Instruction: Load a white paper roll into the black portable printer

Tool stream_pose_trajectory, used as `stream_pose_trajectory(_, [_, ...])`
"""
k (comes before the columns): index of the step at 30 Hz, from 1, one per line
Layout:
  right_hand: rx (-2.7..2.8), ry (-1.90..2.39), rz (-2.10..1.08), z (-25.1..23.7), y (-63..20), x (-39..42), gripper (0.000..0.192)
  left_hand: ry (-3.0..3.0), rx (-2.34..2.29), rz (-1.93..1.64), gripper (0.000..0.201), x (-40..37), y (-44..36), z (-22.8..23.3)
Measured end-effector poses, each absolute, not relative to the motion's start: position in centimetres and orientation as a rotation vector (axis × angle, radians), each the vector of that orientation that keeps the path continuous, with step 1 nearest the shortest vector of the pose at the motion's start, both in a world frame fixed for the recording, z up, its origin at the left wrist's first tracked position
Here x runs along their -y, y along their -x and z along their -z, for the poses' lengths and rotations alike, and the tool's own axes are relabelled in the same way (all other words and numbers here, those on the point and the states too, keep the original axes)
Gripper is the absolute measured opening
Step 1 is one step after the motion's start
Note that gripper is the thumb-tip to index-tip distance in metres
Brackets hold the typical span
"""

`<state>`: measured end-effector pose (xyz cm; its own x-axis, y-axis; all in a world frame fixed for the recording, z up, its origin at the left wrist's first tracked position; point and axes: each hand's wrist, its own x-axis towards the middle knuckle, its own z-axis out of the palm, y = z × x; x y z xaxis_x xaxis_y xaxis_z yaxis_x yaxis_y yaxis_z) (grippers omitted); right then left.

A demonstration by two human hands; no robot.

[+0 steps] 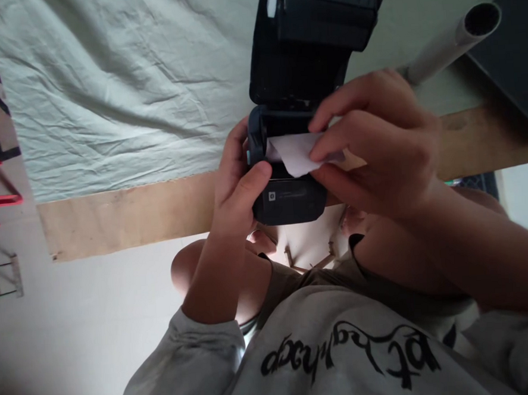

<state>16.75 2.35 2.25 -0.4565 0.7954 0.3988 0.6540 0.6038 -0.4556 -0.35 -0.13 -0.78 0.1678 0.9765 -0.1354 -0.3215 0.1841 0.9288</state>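
Pale wrinkled cloth (106, 100) over wooden table edge (126, 215). Left hand (236, 187) gripping small black printer (288, 199), lid (312, 33) open, at that edge; right hand (377, 149) pinching white paper strip (295, 154). Best pulled straight, printer steadied.

Left hand (238, 181) grips open printer (288, 160); right hand (377, 149) pinches paper (294, 152).

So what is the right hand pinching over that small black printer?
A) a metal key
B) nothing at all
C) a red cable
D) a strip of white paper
D: the right hand pinches a white paper strip coming out of the open printer, which the left hand grips.
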Motion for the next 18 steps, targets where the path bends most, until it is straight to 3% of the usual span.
stream_pose_trajectory(6, [2.414, 0.884, -0.409, -2.0, -16.8, -2.0, 0.018, -1.018, -0.969, -1.092, 0.061, 0.0, 1.1, 2.0])
stream_pose_trajectory(11, [1.997, 0.991, -0.414, -1.7, -17.9, -2.8, 0.016, -1.033, -1.056, -1.031, 0.062, 0.2, 1.1, 1.4])
stream_pose_trajectory(15, [1.809, 1.277, -0.568, -1.8, -18.3, -3.3, 0.042, -1.068, -1.076, -0.994, 0.068, 0.2, 1.1, 1.0])
stream_pose_trajectory(18, [1.848, 1.238, -0.769, -1.9, -18.1, -3.3, 0.053, -1.099, -1.08, -0.981, 0.071, 0.1, 1.3, 1.2])
